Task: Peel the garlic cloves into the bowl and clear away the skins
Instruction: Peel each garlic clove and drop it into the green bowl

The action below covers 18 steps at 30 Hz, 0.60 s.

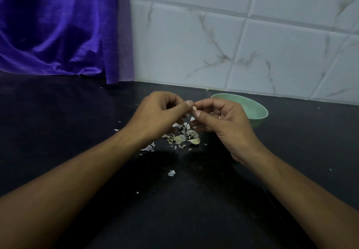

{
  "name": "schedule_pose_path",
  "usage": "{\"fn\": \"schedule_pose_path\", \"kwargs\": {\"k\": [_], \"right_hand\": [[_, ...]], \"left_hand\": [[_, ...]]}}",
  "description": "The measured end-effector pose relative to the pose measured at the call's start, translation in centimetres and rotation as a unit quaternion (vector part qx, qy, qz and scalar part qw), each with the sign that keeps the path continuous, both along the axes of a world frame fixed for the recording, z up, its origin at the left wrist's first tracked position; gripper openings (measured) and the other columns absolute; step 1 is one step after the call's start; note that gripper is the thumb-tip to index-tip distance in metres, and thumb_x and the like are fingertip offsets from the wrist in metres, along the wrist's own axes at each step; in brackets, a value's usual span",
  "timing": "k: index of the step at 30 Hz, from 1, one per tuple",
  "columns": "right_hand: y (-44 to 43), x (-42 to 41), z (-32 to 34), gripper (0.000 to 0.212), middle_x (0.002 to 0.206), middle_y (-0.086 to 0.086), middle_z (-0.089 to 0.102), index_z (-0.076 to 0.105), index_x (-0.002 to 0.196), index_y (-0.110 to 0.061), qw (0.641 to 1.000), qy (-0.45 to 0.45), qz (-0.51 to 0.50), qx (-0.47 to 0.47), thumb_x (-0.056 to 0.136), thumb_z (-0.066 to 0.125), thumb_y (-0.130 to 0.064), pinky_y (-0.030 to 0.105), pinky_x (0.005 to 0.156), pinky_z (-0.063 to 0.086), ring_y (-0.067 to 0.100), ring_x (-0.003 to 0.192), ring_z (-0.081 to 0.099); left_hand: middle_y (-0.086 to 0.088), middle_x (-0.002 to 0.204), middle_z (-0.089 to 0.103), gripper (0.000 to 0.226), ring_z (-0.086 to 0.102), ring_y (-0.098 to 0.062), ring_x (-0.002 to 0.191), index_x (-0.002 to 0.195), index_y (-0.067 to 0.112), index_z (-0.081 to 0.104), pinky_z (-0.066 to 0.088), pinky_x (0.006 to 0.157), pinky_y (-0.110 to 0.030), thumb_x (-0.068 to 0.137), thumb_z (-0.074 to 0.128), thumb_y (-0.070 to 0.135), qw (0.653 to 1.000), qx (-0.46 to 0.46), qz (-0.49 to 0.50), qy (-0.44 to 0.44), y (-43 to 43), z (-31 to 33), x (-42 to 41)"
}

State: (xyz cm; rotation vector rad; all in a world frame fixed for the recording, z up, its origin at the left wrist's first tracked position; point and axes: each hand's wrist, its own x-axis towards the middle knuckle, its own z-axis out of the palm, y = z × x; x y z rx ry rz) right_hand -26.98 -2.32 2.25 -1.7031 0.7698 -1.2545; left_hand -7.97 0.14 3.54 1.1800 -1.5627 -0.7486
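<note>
My left hand [158, 110] and my right hand [221, 121] meet above the black counter, fingertips together. Between them they pinch a small pale garlic clove [193, 109], mostly hidden by the fingers. Directly below lies a heap of papery garlic skins [181, 135] with one unpeeled clove [194, 141] at its right edge. A light green bowl [256, 110] stands just behind my right hand, which covers part of its rim; its contents cannot be seen.
The black counter [77, 132] runs back to a white marbled tile wall [233, 44]. A purple cloth [58, 25] hangs at the back left. Stray skin flakes [171, 173] lie nearer me and to the left.
</note>
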Motion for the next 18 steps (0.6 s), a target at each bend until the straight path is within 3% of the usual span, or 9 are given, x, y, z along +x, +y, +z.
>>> {"fn": "schedule_pose_path", "kwargs": {"k": [5,8,18], "right_hand": [[-0.11,-0.04,-0.15,0.014,0.088,0.014,0.079,0.077,0.105,-0.004,0.999,0.014,-0.021,-0.028,0.091,0.074,-0.001,0.045,0.079,0.063,0.023,0.078,0.076],[-0.19,-0.16,-0.15,0.014,0.087,0.014,0.079,0.078,0.105,-0.003,0.999,0.023,-0.032,-0.037,0.091,0.075,-0.002,0.039,0.076,0.063,0.024,0.078,0.076],[-0.18,-0.27,-0.3,0.013,0.086,0.009,0.08,0.08,0.103,-0.008,0.996,0.052,-0.042,-0.057,0.09,0.078,-0.009,0.044,0.081,0.063,0.026,0.081,0.078]], "left_hand": [[-0.009,0.081,0.076,0.023,0.073,-0.019,0.076,0.085,0.007,0.077,0.062,0.066,-0.041,0.094,0.077,0.028,0.999,0.023,-0.007,0.04,-0.33,-0.2,0.12],[-0.011,0.081,0.075,0.02,0.072,-0.019,0.077,0.086,0.004,0.076,0.061,0.067,-0.04,0.095,0.076,0.021,0.996,0.05,-0.027,0.069,-0.32,-0.18,0.16],[-0.005,0.077,0.077,0.013,0.076,-0.02,0.075,0.083,0.016,0.079,0.066,0.069,-0.047,0.093,0.076,0.022,1.0,0.0,0.014,-0.019,-0.1,-0.08,0.1]]}}
